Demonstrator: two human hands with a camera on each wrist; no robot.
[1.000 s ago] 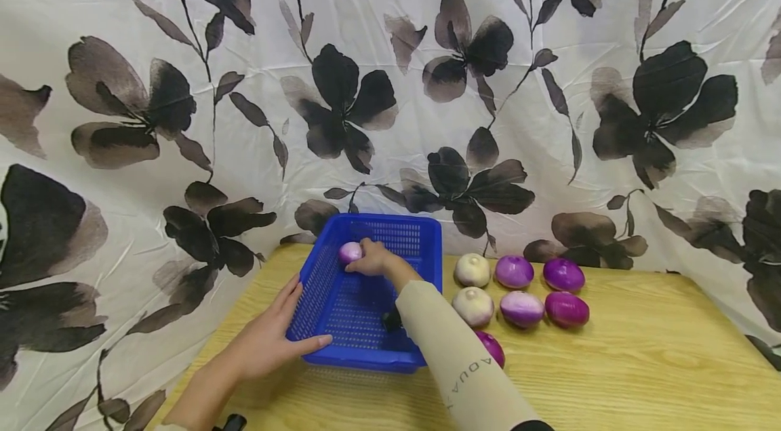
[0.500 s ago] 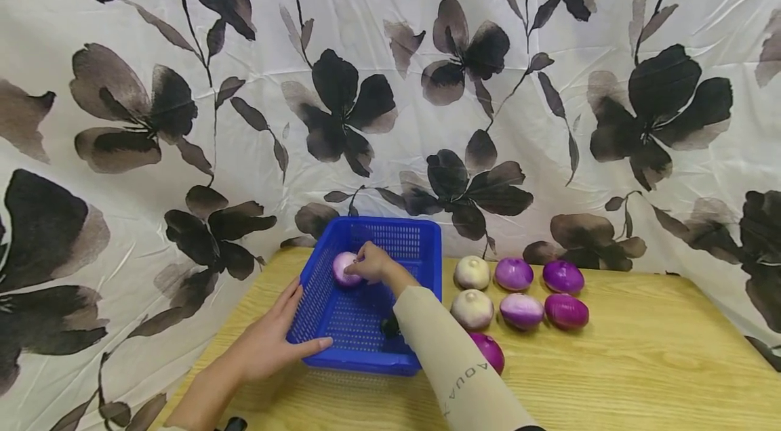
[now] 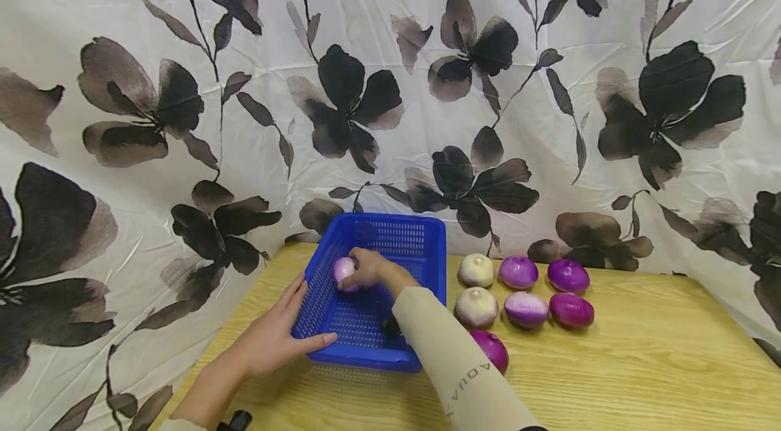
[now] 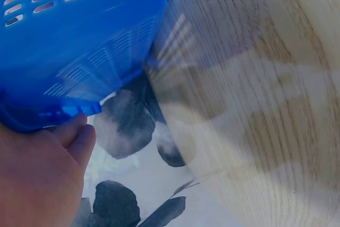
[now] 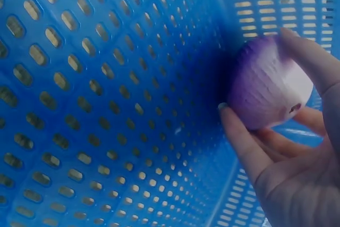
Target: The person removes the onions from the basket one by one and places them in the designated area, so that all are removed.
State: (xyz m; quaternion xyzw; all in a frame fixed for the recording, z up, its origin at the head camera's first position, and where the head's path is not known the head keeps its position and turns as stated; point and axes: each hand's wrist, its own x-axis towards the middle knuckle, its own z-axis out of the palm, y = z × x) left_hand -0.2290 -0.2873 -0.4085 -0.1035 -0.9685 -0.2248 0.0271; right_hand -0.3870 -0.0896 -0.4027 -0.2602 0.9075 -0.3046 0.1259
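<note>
A blue plastic basket (image 3: 431,261) with slotted walls stands on the table, tilted slightly to the camera's view. My left hand (image 3: 266,343) holds its near left corner, thumb over the front rim and fingers along the left side. The left wrist view shows fingertips (image 4: 79,136) at the basket rim. Inside the basket, my right hand (image 3: 370,270) grips a purple-and-white onion (image 3: 344,274) near the left wall. In the right wrist view, thumb and fingers wrap round the onion (image 5: 265,83), close to the basket's slotted floor and wall.
Right of the basket, on the wooden table (image 3: 647,336), white onions (image 3: 476,307) and purple onions (image 3: 571,311) stand in two rows. Another purple onion (image 3: 493,352) lies nearer, partly behind my right sleeve (image 3: 457,356). A floral cloth (image 3: 390,112) hangs behind.
My right hand and the onion have moved slightly nearer and lower in the basket. Its grip shifted from pinching the onion's side to wrapping round it. The left hand keeps its place.
</note>
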